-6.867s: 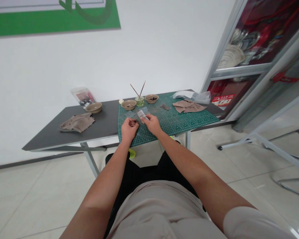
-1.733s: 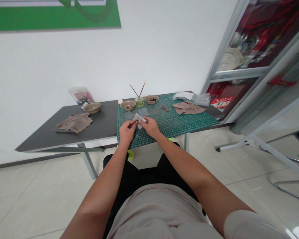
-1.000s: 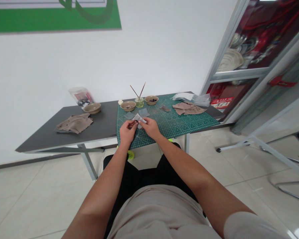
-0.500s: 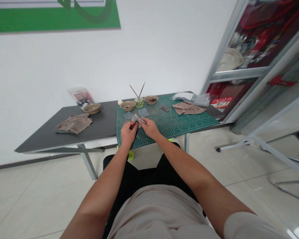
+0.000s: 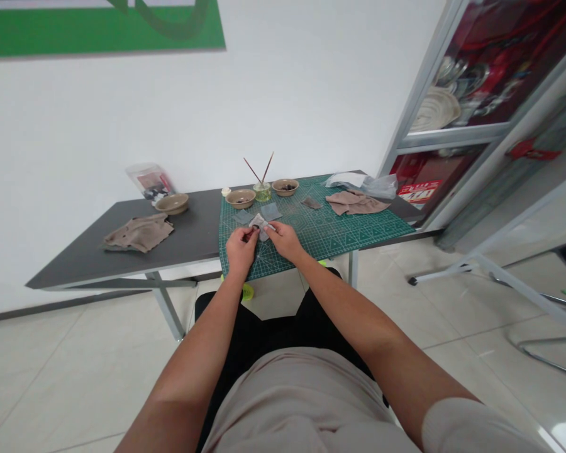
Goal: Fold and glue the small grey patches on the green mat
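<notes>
Over the front part of the green cutting mat, my left hand pinches a small dark piece, too small to name. My right hand grips the side of a small whitish-grey cloth with closed fingers. Both hands almost meet, the cloth spread between them. Just beyond lie two thin grey-blue sheets. Behind those stand a tan bowl with dark bits in it, a small glass jar with two thin sticks, and another bowl of dark pieces.
At the mat's right are a brown cloth, a clear plastic bag and a dark flat piece. On the grey table to the left lie a ragged brown cloth, a bowl and a plastic pouch.
The whitish cloth, bunched up before, now lies more spread between my fingers. The dark piece shows more clearly at my left fingertips. Both hands stay in nearly the same place.
</notes>
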{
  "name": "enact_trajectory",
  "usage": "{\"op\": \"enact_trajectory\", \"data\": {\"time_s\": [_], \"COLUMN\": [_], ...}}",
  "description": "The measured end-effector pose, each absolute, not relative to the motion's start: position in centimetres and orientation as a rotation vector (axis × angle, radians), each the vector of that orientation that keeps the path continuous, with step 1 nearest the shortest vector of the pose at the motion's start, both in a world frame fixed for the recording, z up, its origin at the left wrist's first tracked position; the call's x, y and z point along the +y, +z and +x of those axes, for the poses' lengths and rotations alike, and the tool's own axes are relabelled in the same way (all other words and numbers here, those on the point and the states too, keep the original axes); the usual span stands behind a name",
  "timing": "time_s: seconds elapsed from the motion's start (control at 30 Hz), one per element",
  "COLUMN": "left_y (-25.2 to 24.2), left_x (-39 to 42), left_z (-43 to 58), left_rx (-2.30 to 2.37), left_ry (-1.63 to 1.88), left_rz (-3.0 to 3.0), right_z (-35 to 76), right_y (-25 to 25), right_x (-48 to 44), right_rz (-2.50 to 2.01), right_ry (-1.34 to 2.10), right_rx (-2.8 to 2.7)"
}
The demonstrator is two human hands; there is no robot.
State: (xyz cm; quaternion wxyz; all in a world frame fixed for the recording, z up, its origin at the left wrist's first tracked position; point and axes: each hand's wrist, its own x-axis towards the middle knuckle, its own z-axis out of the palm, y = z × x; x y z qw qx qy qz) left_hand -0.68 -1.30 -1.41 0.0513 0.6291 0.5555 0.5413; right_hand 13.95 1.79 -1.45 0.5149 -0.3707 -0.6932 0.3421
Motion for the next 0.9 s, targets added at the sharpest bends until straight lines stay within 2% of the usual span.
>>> {"op": "enact_trajectory", "data": {"time_s": [0.1, 0.27, 0.7, 0.9], "left_y": [-1.41, -1.40, -1.32, -1.28], "left_x": [-1.37, -1.24, -0.66, -0.73], "left_z": [-0.63, -0.87, -1.17, -1.14], "left_rx": [1.623, 1.701, 1.614, 1.594], "left_ry": [1.581, 1.730, 1.712, 1.710], "left_rz": [2.019, 1.814, 1.817, 1.735], "right_z": [13.97, 14.00, 13.83, 13.64], "right_y": [-1.48, -1.30, -1.68, -1.69], "right_x": [1.86, 1.77, 1.96, 2.02], "right_rz": [-0.886, -0.888, -0.881, -0.970], "right_ry": [0.809, 0.813, 0.793, 0.820], "right_rx": [-1.635, -1.731, -1.752, -1.509]}}
